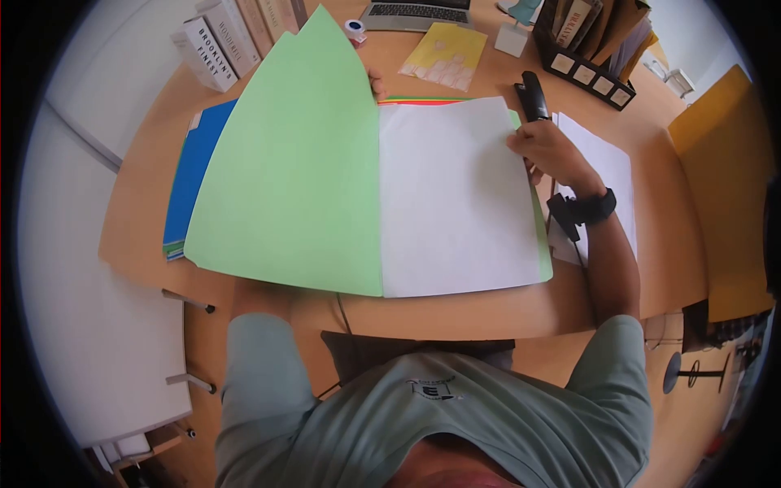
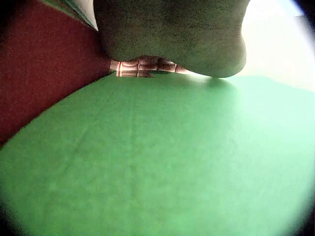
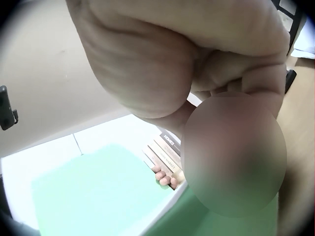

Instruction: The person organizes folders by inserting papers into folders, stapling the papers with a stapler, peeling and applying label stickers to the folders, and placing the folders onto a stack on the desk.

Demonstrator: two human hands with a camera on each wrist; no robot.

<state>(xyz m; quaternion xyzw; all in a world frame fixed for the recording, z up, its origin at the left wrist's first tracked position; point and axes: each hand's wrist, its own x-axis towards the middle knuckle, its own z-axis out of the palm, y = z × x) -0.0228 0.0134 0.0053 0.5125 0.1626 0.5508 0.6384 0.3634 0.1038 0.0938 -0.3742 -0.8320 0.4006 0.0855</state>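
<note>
A light green folder lies spread out, its left cover raised at a slant. Behind that cover is my left hand; only its fingers show, curled at the cover's edge. The left wrist view has the hand close against the green surface. White paper covers the folder's right side. My right hand pinches the paper's right edge, thumb on top and fingers curled below. In the right wrist view the left fingertips show past the cover's edge. Just beyond my right hand lies a black stapler.
Blue folders lie partly under the raised cover. White sheets sit at the right, beneath my forearm. Farther back are books, a yellow patterned packet, a laptop and a black file holder.
</note>
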